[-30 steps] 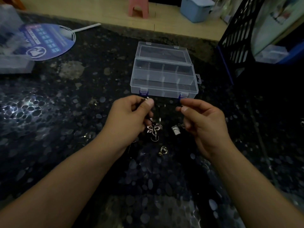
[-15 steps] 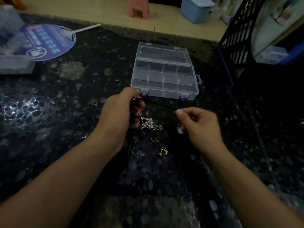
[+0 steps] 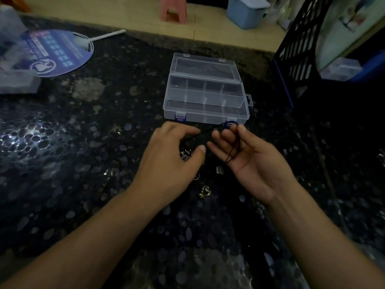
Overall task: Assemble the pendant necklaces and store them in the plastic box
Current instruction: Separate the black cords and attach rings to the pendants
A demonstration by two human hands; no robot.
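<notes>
The plastic box (image 3: 206,97) stands open on the dark desk (image 3: 83,142), and its compartments look empty, so no necklace seems stored yet. The left hand (image 3: 173,159) is curled over a silver pendant (image 3: 186,153) and pinches one end of a black cord (image 3: 205,132). The right hand (image 3: 250,161) is half open, palm up, with the cord looped around its fingers (image 3: 229,136). More small pendants (image 3: 205,191) lie on the desk between the hands. The work appears to be at an early stage: threading, then storing.
</notes>
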